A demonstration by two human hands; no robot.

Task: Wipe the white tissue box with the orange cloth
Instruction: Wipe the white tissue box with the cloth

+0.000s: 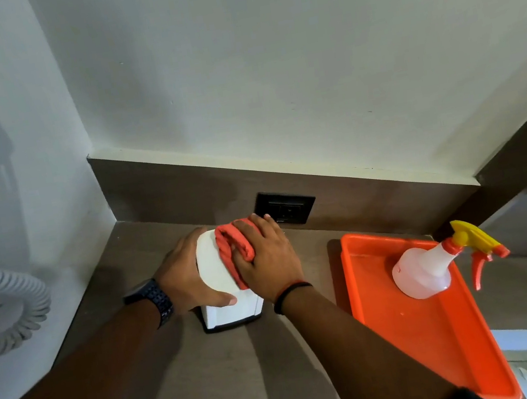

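The white tissue box (212,266) stands upright on the brown counter near the back wall. My left hand (186,277) grips its left side, thumb across the front face. My right hand (267,254) lies on the top right of the box and presses the bunched orange cloth (233,245) against it. The cloth covers part of the box's top and right edge. The box's right side is hidden behind my right hand.
An orange tray (447,325) sits to the right with a white spray bottle (425,268) with a yellow and orange trigger in it. A black wall socket (285,206) is just behind the box. A white coiled cord (2,302) hangs on the left wall.
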